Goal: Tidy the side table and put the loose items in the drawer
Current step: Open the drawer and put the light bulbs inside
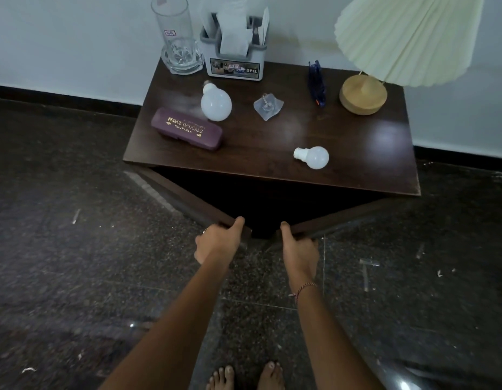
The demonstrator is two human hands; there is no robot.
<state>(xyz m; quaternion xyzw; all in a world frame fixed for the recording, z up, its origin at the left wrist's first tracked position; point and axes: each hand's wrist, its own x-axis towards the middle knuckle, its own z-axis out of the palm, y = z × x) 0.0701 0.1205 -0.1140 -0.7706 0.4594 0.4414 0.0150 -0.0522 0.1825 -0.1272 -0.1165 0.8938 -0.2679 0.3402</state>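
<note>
Gripping the top edges of the side table's (pixel 342 153) swung-open left door (pixel 188 198) and right door (pixel 356 213) with left hand (pixel 216 243) and right hand (pixel 299 251); on top, large bulb (pixel 216 104), small bulb (pixel 314 157), purple spectacle case (pixel 186 128), clear hook (pixel 268 106).

Bare forearms (pixel 171 319); a red thread bracelet (pixel 306 287) circles the right wrist (pixel 300 275), a ring (pixel 204 231) sits on the left hand (pixel 217 242), bare feet (pixel 220 377) at bottom centre.

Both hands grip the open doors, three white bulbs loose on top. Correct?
Two bulbs, not three: head view shows a large white light bulb and a small white light bulb. Left hand and right hand do grip the dark wooden doors.
</note>
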